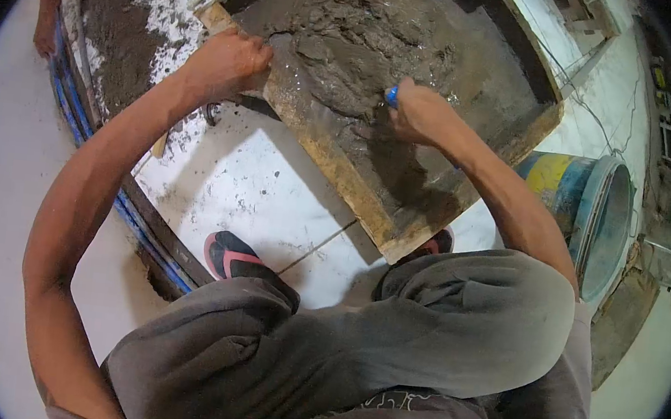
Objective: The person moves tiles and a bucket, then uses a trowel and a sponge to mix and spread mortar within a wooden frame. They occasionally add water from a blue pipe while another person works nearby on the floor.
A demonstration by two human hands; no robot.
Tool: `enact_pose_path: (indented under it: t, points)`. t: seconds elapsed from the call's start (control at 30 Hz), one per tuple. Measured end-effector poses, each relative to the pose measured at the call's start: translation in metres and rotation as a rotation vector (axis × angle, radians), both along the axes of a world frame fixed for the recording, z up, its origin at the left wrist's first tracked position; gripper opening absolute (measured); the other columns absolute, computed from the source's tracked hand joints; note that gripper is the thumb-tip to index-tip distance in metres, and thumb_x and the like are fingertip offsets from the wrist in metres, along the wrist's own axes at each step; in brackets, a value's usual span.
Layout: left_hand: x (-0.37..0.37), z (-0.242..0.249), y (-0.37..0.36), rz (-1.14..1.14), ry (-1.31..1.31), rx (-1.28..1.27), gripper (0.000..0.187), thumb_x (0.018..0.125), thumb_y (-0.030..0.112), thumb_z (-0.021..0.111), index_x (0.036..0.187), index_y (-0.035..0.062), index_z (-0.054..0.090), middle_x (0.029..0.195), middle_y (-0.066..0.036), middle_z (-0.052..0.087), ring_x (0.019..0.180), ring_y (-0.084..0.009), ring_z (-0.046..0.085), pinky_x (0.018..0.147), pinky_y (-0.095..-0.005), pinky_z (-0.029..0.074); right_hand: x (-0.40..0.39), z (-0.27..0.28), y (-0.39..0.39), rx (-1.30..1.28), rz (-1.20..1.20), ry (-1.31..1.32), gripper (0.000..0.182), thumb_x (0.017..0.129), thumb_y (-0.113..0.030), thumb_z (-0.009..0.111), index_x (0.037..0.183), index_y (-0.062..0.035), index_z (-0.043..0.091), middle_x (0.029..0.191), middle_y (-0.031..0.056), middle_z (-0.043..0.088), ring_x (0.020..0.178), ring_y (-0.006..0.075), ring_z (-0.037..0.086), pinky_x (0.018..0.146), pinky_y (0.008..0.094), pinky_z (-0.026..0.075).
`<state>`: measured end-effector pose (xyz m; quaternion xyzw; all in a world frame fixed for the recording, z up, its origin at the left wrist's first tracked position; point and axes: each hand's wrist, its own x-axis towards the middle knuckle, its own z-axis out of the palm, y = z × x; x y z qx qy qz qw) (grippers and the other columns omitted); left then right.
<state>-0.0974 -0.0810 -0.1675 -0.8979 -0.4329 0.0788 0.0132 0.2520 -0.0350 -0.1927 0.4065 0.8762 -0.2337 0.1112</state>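
A shallow wooden mixing box (339, 179) full of wet grey mortar (352, 52) lies in front of me. My left hand (237, 60) is closed over the rim at the box's left side, with its fingertips hidden. Over the mortar, my right hand (421, 114) is wrapped around a tool with a blue handle (391, 96). The tool's working end is out of sight, so its kind does not show. Around that hand the mortar is lumpy, with thinner, watery mix towards the box's edges.
A blue and yellow bucket (604, 221) lies on its side at right. Blue pipes (126, 216) run along the left wall, near another person's hand (46, 33). Spilled dark sand (119, 15) covers floor tiles at upper left. My sandalled foot (242, 259) stands below the box.
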Motion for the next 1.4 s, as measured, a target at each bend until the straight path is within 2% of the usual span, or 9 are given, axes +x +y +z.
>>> enact_pose_path:
  t: [0.23,0.3,0.4,0.63,0.77,0.97,1.17,1.27,1.4]
  points:
    - [0.01,0.012,-0.01,0.066,-0.065,-0.012,0.019,0.082,0.018,0.063,0.093,0.0028,0.061,0.087,-0.014,0.065,0.085,-0.0301,0.067,0.082,-0.0411,0.051,0.059,0.082,0.028,-0.152,-0.448,-0.157,0.032,0.092,-0.034,0.059,0.09,-0.0023,0.056,0.071,0.0121,0.062,0.059,0.0233,0.06,0.054,0.0396,0.049]
    - [0.005,0.002,-0.008,0.064,-0.067,-0.031,0.029,0.075,0.019,0.07,0.097,0.0024,0.059,0.089,-0.014,0.062,0.086,-0.0318,0.065,0.081,-0.0412,0.05,0.108,0.062,0.058,-0.026,-0.59,-0.179,0.038,0.089,-0.034,0.06,0.082,0.0032,0.063,0.067,0.0167,0.063,0.061,0.0284,0.065,0.061,0.0432,0.05]
    - [0.005,0.003,-0.005,0.053,-0.002,-0.046,0.033,0.073,0.017,0.071,0.098,0.0015,0.057,0.09,-0.014,0.06,0.086,-0.0328,0.063,0.081,-0.0413,0.05,0.157,0.027,0.101,-0.131,-0.643,-0.258,0.035,0.092,-0.034,0.059,0.077,-0.0027,0.054,0.061,0.0081,0.055,0.053,0.018,0.054,0.049,0.0374,0.044]
    - [0.008,0.0,-0.005,0.052,0.021,-0.031,0.03,0.073,0.015,0.071,0.095,0.002,0.057,0.087,-0.013,0.06,0.085,-0.0322,0.064,0.081,-0.0417,0.05,0.052,0.033,0.077,-0.12,-0.274,-0.107,0.038,0.092,-0.036,0.059,0.091,0.0014,0.055,0.081,0.0174,0.063,0.072,0.0294,0.063,0.066,0.0458,0.049]
    - [0.01,0.006,-0.005,0.016,-0.057,0.015,0.013,0.078,0.011,0.062,0.086,0.0016,0.06,0.08,-0.014,0.064,0.079,-0.0304,0.068,0.078,-0.0413,0.053,0.036,0.039,0.045,0.195,-0.117,0.019,0.031,0.087,-0.025,0.063,0.092,0.0036,0.052,0.079,0.0254,0.063,0.077,0.0437,0.064,0.066,0.0498,0.05]
    - [0.012,0.009,-0.006,0.039,-0.035,0.046,0.011,0.077,0.01,0.063,0.084,0.0018,0.061,0.081,-0.014,0.065,0.079,-0.0303,0.069,0.077,-0.0389,0.055,0.029,0.042,-0.018,0.507,-0.061,-0.096,0.022,0.085,-0.012,0.058,0.101,0.0007,0.048,0.083,0.0211,0.064,0.068,0.0382,0.067,0.06,0.0456,0.056]
    - [0.007,0.001,-0.002,0.069,0.006,-0.064,0.02,0.078,0.014,0.064,0.093,0.0017,0.058,0.085,-0.013,0.062,0.082,-0.0325,0.065,0.079,-0.0399,0.053,0.013,0.063,-0.027,0.295,0.122,-0.119,0.021,0.087,-0.011,0.056,0.1,0.0034,0.048,0.086,0.0222,0.064,0.071,0.0388,0.068,0.062,0.0463,0.056]
    - [0.004,-0.004,-0.005,0.062,-0.006,0.012,0.02,0.079,0.013,0.064,0.093,0.0016,0.058,0.086,-0.014,0.062,0.081,-0.0321,0.066,0.078,-0.0398,0.053,0.02,0.064,-0.016,0.274,-0.086,-0.045,0.023,0.087,-0.012,0.057,0.1,0.0052,0.048,0.088,0.0253,0.065,0.076,0.0424,0.067,0.066,0.0495,0.054]
    - [0.008,0.001,-0.002,0.036,-0.044,-0.01,0.021,0.078,0.015,0.065,0.092,0.001,0.058,0.084,-0.014,0.062,0.079,-0.0313,0.066,0.077,-0.0397,0.053,0.039,-0.008,0.026,0.126,-0.084,-0.074,0.027,0.091,-0.022,0.057,0.1,0.0026,0.048,0.088,0.0278,0.063,0.075,0.0434,0.065,0.064,0.0497,0.051]
